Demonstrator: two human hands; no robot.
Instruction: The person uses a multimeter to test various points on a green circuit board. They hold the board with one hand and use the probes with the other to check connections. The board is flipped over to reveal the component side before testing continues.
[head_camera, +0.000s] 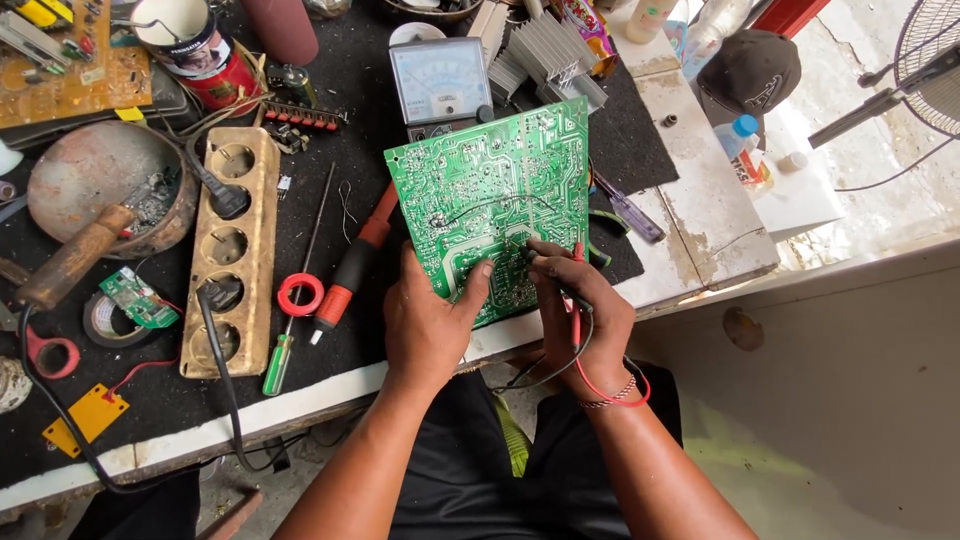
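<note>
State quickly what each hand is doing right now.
Left hand: closed on the green board, thumb on its face.
Right hand: closed on two probes, red and black, tips on the board.

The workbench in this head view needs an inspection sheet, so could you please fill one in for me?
Surface: black mat on a white-edged bench, crowded.
Job's things: green circuit board propped upright, solder side showing; analog meter behind it.
Clutter: power strip, soldering iron, screwdriver, tape roll, red can, heatsinks.
Grips: left hand steadies the board's lower edge; right hand presses probes to it.
Cables: red and black leads loop under the right wrist; black cord runs off the bench.
Surroundings: cap, fan, concrete floor.
</note>
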